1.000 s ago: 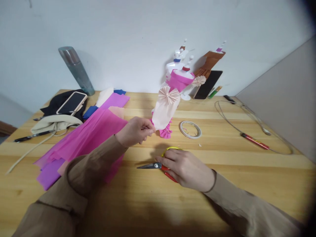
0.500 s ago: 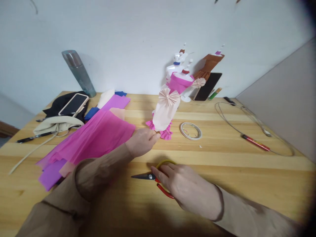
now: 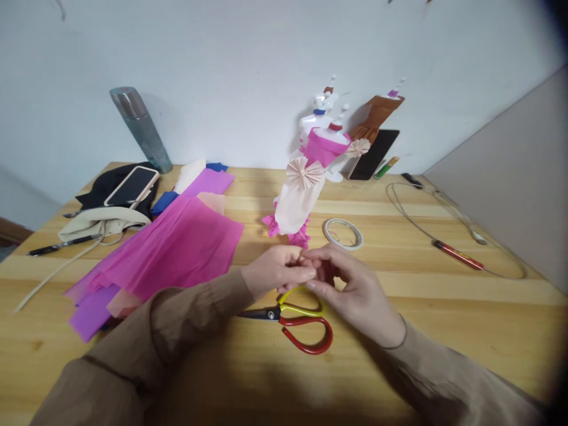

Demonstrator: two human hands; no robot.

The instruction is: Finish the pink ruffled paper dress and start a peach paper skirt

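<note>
My left hand [image 3: 280, 267] and my right hand [image 3: 350, 290] meet above the table, fingertips pinched together. Whatever lies between the fingers is too small or hidden to name. Just below them, scissors [image 3: 306, 321] with one yellow and one red handle lie on the wood, blades pointing left. Behind my hands stands a small mannequin [image 3: 299, 204] in a pink top and pale pink skirt, with a pleated paper fan [image 3: 305, 173] at its waist and pink ruffles at the hem. A roll of tape [image 3: 343, 234] lies flat beyond my right hand.
Pink and purple crepe paper [image 3: 177, 242] is spread at the left, near a phone [image 3: 132, 187] and a grey bottle [image 3: 142, 130]. More dressed mannequins [image 3: 377, 112] and a dark panel [image 3: 375, 155] stand behind. A red glue gun-like tool [image 3: 458, 255] with a cord lies right.
My right hand has let go of the scissors and moved up to my left hand. My left hand has come slightly right and toward me, away from the skirt's hem.
</note>
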